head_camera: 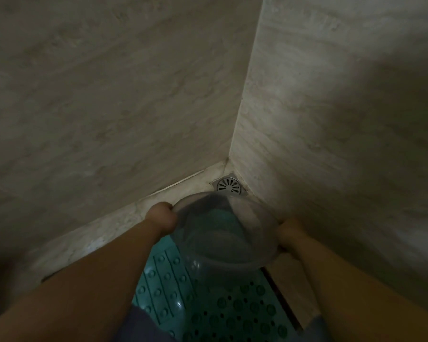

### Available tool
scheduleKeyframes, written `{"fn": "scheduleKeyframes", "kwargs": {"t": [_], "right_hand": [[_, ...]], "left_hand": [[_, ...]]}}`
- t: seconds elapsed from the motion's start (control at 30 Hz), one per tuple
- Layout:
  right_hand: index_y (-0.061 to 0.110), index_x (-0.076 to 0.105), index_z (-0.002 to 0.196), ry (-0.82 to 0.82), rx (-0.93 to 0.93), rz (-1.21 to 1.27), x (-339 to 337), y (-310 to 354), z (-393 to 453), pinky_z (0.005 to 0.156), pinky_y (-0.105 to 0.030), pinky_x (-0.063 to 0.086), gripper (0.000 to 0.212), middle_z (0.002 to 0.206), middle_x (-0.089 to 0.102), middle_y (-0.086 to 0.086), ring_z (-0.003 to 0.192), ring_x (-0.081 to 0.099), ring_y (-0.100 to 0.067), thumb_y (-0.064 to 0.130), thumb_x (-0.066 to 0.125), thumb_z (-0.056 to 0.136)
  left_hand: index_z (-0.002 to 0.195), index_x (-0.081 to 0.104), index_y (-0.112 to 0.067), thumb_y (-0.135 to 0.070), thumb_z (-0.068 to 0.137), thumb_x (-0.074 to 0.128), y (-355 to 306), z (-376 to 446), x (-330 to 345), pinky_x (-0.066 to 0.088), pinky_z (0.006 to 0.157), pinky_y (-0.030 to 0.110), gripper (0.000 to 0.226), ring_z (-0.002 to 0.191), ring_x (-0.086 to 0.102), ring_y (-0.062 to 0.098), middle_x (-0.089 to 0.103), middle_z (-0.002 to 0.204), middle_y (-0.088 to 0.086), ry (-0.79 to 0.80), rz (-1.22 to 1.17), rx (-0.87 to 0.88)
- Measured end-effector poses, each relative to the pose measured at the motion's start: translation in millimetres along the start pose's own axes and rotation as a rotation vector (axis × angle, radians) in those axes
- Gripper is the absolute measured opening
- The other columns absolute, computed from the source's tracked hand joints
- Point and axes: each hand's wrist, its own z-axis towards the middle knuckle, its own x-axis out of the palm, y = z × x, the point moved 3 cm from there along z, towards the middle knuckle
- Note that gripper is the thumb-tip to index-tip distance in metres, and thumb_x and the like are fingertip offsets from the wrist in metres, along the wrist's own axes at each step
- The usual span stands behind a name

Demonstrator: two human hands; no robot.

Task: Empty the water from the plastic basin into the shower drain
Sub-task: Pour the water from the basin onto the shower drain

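Observation:
A clear round plastic basin [223, 233] is held low over the shower floor, tipped away from me with its far rim down. My left hand [161, 217] grips its left rim and my right hand [290, 233] grips its right rim. The square metal shower drain [229, 186] with a round slotted grate sits in the floor corner, just beyond the basin's far rim. Dim light and the clear plastic keep me from making out water.
Two marbled tile walls [124, 99] meet at the corner behind the drain. A teal rubber mat [208, 309] with bumps and holes covers the floor under the basin. A dark strip [279, 292] runs along the mat's right edge.

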Motion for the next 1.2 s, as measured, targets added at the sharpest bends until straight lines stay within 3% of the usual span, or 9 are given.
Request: {"fn": "scheduleKeyframes", "kwargs": {"t": [0.13,0.4,0.6,0.7,0.77,1.0,1.1,1.2], "right_hand": [[-0.004,0.059,0.126,-0.008,0.001,-0.009,-2.2,0.3,-0.1,0.099,-0.048,0.052,0.04,0.128,0.061,-0.022,0.112,0.062,-0.038,0.01,0.058,0.089],[-0.006,0.06,0.125,-0.05,-0.014,0.016,-2.0,0.8,5.6,0.097,-0.046,0.053,0.036,0.125,0.062,-0.023,0.109,0.063,-0.038,0.007,0.055,0.091],[-0.007,0.057,0.129,-0.069,-0.021,0.042,-1.1,1.6,8.2,0.101,-0.048,0.05,0.038,0.132,0.06,-0.023,0.116,0.06,-0.039,0.005,0.053,0.093],[-0.007,0.057,0.13,-0.099,-0.024,0.051,-1.9,3.0,7.1,0.102,-0.039,0.048,0.039,0.135,0.058,-0.022,0.119,0.059,-0.038,0.007,0.054,0.094],[-0.006,0.058,0.129,-0.115,-0.023,0.045,-3.4,4.4,4.7,0.092,-0.032,0.048,0.039,0.133,0.06,-0.02,0.116,0.061,-0.036,0.01,0.057,0.094],[-0.004,0.06,0.128,-0.143,-0.042,-0.029,-8.1,2.7,0.6,0.095,-0.035,0.05,0.038,0.132,0.061,-0.019,0.116,0.061,-0.034,0.012,0.054,0.094],[-0.004,0.061,0.126,-0.118,-0.041,-0.033,-7.5,2.0,-0.3,0.098,-0.038,0.052,0.037,0.129,0.062,-0.019,0.112,0.063,-0.034,0.012,0.055,0.094],[-0.006,0.062,0.122,-0.099,-0.058,-0.016,-5.9,2.4,0.7,0.098,-0.045,0.053,0.034,0.126,0.063,-0.022,0.111,0.063,-0.036,0.01,0.058,0.092]], "left_hand": [[0.104,0.07,-0.001,-0.015,0.088,0.052,-2.7,1.0,1.5,0.04,0.078,0.028,0.027,0.106,0.061,0.034,0.067,0.113,0.022,-0.007,-0.005,0.011],[0.107,0.069,-0.003,-0.016,0.089,0.052,-2.9,2.7,3.1,0.04,0.081,0.028,0.028,0.108,0.06,0.034,0.067,0.117,0.02,-0.01,0.003,0.005],[0.097,0.066,-0.003,-0.019,0.09,0.052,-2.5,0.4,1.9,0.038,0.077,0.026,0.022,0.103,0.061,0.034,0.067,0.11,0.022,-0.014,0.007,0.032],[0.093,0.065,-0.003,-0.016,0.089,0.052,-2.2,-1.6,0.9,0.038,0.074,0.026,0.02,0.1,0.061,0.034,0.067,0.108,0.023,-0.015,0.003,0.045],[0.082,0.06,-0.006,-0.02,0.09,0.054,-4.0,-4.0,-0.1,0.034,0.071,0.027,0.017,0.095,0.06,0.032,0.066,0.105,0.025,-0.022,0.006,0.065],[0.099,0.065,-0.001,-0.02,0.09,0.055,-4.2,-7.9,-0.7,0.035,0.073,0.026,0.024,0.1,0.06,0.033,0.066,0.108,0.023,-0.02,-0.006,0.061],[0.098,0.066,-0.001,-0.018,0.089,0.055,-3.9,-8.8,-1.2,0.035,0.073,0.026,0.022,0.1,0.061,0.035,0.066,0.106,0.023,-0.012,0.008,0.064],[0.087,0.064,-0.008,-0.021,0.089,0.056,-3.3,-9.9,-2.0,0.035,0.071,0.026,0.016,0.085,0.057,0.03,0.061,0.091,0.016,0.0,0.011,0.068]]}}
